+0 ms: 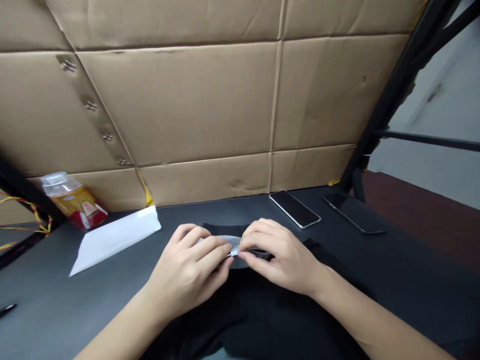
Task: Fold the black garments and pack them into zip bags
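A black garment [247, 310] lies spread at the near edge of the dark table. At its top is a grey inner part [242, 263], possibly its neck area. My left hand [191, 267] pinches the fabric edge from the left, beside a small white tag [234, 253]. From the right, my right hand [281, 255] pinches a folded dark edge of the garment near that tag. The fingertips of both hands almost meet there. My fingers hide part of the gripped fabric.
Behind the dark table [123, 265] rises a cardboard panel [180, 110]. At the left are a plastic jar [77, 200], a folded white sheet [116, 240] and a black pen [7, 309]. Two phones, one silver-edged [295, 209] and one dark [355, 213], lie at the right.
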A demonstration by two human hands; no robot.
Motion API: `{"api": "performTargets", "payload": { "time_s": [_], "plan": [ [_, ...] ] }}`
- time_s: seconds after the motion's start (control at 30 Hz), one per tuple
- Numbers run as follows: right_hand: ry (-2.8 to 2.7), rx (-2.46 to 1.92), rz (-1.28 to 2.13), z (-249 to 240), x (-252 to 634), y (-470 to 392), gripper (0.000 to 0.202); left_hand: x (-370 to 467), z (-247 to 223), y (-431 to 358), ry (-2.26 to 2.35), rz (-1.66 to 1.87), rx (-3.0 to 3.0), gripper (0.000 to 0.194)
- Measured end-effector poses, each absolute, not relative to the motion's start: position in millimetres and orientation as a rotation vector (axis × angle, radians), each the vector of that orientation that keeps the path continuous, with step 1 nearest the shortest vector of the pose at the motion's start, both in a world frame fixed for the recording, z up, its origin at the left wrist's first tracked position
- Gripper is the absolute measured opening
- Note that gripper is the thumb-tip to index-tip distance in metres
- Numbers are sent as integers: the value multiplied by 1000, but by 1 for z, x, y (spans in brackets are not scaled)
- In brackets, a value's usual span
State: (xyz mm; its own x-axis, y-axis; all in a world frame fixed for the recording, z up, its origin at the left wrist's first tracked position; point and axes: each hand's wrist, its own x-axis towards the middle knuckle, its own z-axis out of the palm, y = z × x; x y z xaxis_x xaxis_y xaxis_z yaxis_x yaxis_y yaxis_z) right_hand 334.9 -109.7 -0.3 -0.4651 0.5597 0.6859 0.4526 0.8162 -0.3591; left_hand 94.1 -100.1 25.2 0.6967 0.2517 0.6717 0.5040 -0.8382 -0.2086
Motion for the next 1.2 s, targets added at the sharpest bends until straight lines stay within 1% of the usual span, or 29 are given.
{"api": "performTargets", "payload": {
  "time_s": [0.1, 0.23, 0.4, 0.53, 0.63, 0.77, 0.83, 0.9, 1.0, 1.03, 1.13, 1.2],
  "plan": [
    [-2109, -745, 181, -1, 334, -109, 9, 93, 24, -98, -591, -880, -2525, 9],
    [-2060, -754, 303, 4, 337, -111, 9, 89, 25, -96, -584, -945, -2480, 12],
    [-2080, -757, 412, 15, 349, -112, 25, 86, 24, -95, -556, -980, -2443, 16],
    [-2222, -827, 528, 22, 363, -115, 32, 87, 26, -95, -477, -920, -2468, 14],
    [-2282, -836, 482, 25, 367, -118, 29, 88, 27, -95, -427, -894, -2491, 13],
    [-2406, -821, 256, 26, 361, -122, 11, 90, 24, -95, -437, -910, -2509, 13],
    [-2424, -867, 205, 24, 355, -124, 9, 91, 22, -97, -408, -915, -2516, 14],
    [-2389, -966, 257, 22, 349, -127, 19, 92, 21, -98, -340, -904, -2510, 16],
    [-2326, -1129, 408, 20, 343, -131, 40, 95, 19, -101, -185, -892, -2482, 15],
    [-2317, -1162, 440, 20, 343, -132, 44, 95, 19, -102, -152, -887, -2480, 15],
    [-2300, -1142, 536, 26, 347, -135, 43, 95, 18, -102, -207, -908, -2501, 16],
    [-2268, -1037, 584, 30, 352, -135, 37, 93, 17, -101, -345, -936, -2523, 14]
  ]
}}
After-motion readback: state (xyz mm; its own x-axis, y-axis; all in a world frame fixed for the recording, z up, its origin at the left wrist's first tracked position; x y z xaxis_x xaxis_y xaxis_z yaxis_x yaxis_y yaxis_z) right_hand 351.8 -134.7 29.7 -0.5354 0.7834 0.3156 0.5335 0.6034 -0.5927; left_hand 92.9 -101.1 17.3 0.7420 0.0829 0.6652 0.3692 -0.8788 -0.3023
